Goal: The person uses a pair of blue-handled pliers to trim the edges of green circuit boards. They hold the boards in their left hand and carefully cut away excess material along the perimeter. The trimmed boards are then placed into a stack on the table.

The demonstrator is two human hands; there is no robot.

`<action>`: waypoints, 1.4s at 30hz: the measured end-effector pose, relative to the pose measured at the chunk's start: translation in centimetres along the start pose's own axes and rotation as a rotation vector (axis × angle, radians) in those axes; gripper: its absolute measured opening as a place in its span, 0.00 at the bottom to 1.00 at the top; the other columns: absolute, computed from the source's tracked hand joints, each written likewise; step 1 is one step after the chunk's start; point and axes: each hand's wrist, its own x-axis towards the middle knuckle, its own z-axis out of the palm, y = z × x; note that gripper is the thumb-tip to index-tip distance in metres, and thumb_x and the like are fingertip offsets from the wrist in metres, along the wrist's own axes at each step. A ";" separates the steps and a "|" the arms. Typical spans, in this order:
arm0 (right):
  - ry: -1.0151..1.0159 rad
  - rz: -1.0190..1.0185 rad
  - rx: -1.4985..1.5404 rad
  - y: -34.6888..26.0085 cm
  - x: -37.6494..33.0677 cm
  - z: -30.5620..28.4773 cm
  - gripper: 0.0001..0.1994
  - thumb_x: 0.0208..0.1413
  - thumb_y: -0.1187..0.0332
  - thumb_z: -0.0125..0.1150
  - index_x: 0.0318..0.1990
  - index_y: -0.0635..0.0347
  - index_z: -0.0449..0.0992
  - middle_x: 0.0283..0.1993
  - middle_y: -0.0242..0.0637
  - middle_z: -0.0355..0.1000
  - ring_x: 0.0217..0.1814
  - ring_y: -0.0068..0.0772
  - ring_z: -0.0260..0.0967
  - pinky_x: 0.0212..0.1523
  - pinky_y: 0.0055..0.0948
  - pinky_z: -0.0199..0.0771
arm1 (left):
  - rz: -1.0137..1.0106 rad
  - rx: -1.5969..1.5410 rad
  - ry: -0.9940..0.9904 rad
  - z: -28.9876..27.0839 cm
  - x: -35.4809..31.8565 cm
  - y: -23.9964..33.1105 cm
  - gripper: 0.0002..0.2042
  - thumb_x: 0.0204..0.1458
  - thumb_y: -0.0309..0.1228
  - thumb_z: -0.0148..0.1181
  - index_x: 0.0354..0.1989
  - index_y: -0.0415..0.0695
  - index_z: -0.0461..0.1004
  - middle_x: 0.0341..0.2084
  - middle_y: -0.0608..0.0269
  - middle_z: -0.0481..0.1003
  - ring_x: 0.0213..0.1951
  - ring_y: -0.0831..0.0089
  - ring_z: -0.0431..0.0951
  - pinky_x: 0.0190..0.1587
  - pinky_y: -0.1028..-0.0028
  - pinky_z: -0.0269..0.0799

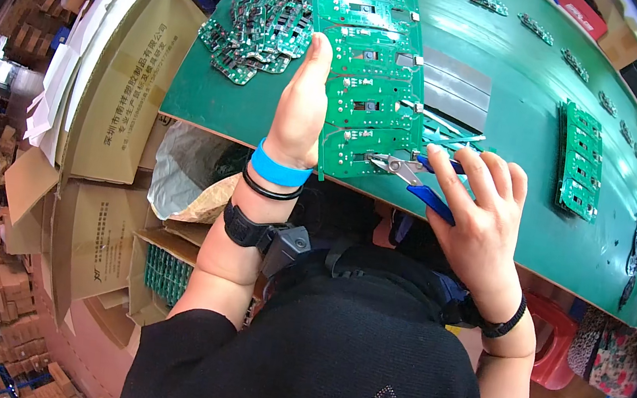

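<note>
Rectangular green circuit panel, glossy, slotted, studded with metal solder points, held up over the near table edge: left hand pinches its left side, thumb in front, other fingers hidden behind. Right hand wraps blue-handled steel cutters, tips at the panel's lower end. Beyond: jumbled heap of small rounded boards, smooth green tabletop, creased brown cardboard.

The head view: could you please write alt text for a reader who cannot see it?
A person's left hand holds a green circuit-board panel while the right hand holds blue-handled pliers near its bottom. On the green table, a pile of small circuit boards lies to the left and a stack of panels to the right.
</note>
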 end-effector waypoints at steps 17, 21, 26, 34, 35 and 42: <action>0.219 0.222 0.139 3.3 -0.5 1.4 0.27 0.35 0.71 0.70 0.50 0.53 0.77 0.42 0.36 0.70 0.44 0.39 0.67 0.47 0.37 0.63 | -0.139 -0.384 -0.168 -2.5 -1.4 -0.3 0.35 0.64 0.58 0.26 0.70 0.42 0.49 0.66 0.42 0.55 0.53 0.45 0.73 0.53 0.48 0.74; 0.201 0.240 0.087 3.9 0.0 2.6 0.26 0.36 0.69 0.69 0.50 0.53 0.77 0.42 0.35 0.70 0.45 0.38 0.67 0.47 0.37 0.62 | -0.182 -0.533 -0.218 -2.6 -1.9 -2.5 0.34 0.65 0.55 0.28 0.71 0.42 0.46 0.69 0.37 0.45 0.46 0.48 0.78 0.43 0.54 0.81; 0.181 0.265 0.046 3.9 0.0 3.4 0.28 0.36 0.68 0.70 0.52 0.51 0.76 0.43 0.34 0.69 0.45 0.36 0.66 0.48 0.38 0.61 | -0.149 -0.537 -0.212 -1.8 -1.8 -3.7 0.33 0.65 0.54 0.32 0.69 0.42 0.52 0.69 0.34 0.42 0.41 0.54 0.79 0.38 0.61 0.83; 0.145 0.405 0.224 5.2 -2.8 1.9 0.31 0.40 0.65 0.68 0.57 0.57 0.70 0.49 0.43 0.70 0.54 0.46 0.65 0.57 0.42 0.59 | -0.146 -0.565 -0.173 -0.8 -1.8 -3.7 0.33 0.65 0.54 0.33 0.68 0.41 0.54 0.69 0.34 0.42 0.42 0.53 0.79 0.38 0.61 0.83; 0.129 0.451 0.269 5.9 -3.9 1.5 0.30 0.40 0.65 0.68 0.56 0.58 0.70 0.50 0.44 0.70 0.55 0.47 0.65 0.58 0.43 0.59 | -0.160 -0.555 -0.200 -1.1 -1.8 -3.7 0.33 0.65 0.54 0.33 0.69 0.41 0.53 0.69 0.34 0.42 0.44 0.51 0.78 0.39 0.60 0.83; 0.008 0.470 -0.063 9.3 -9.8 1.5 0.25 0.47 0.66 0.69 0.55 0.60 0.72 0.55 0.47 0.67 0.60 0.49 0.62 0.64 0.44 0.54 | -0.286 -0.572 -0.277 -1.2 -1.2 -4.4 0.36 0.63 0.58 0.29 0.70 0.42 0.49 0.69 0.35 0.44 0.48 0.43 0.76 0.43 0.55 0.82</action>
